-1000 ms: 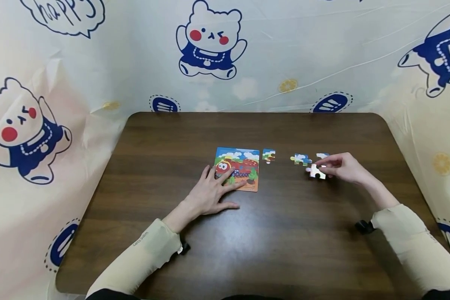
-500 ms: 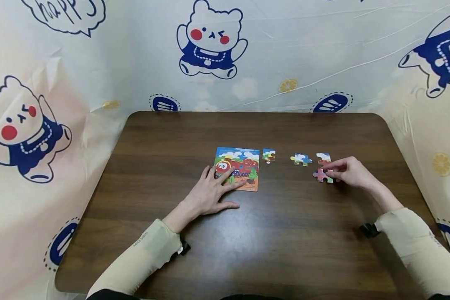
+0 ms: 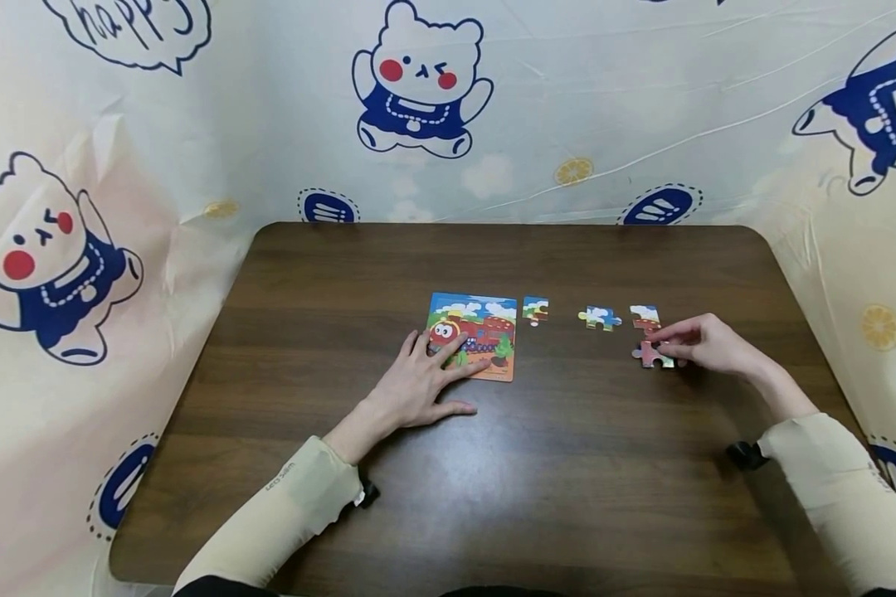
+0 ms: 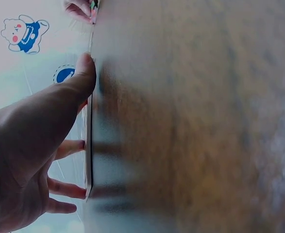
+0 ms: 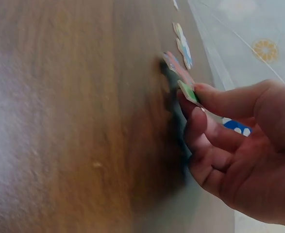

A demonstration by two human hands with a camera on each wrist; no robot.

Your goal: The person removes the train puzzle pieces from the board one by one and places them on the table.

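Note:
My left hand (image 3: 418, 385) lies with spread, straight fingers on the lower part of a train picture card (image 3: 485, 311). In the left wrist view the thumb reaches past the card's thin edge. To the right, my right hand (image 3: 713, 344) pinches a reddish jigsaw piece (image 3: 649, 356) between thumb and fingers. That piece appears slightly raised in the right wrist view, with a shadow beneath. Just behind it lies a jigsaw piece with sky and red (image 3: 645, 314). A blue-and-white jigsaw piece (image 3: 600, 317) lies left of that, and another jigsaw piece (image 3: 535, 309) sits beside the card's right edge.
All of this lies on a dark brown wooden table (image 3: 552, 464) with rounded corners. A pale curtain (image 3: 269, 108) printed with bears surrounds its back and sides.
The right hand has moved right and slightly nearer, carrying the jigsaw piece; its pale face showed first, now its reddish one. The sky-and-red piece behind is more exposed. The left hand stays put.

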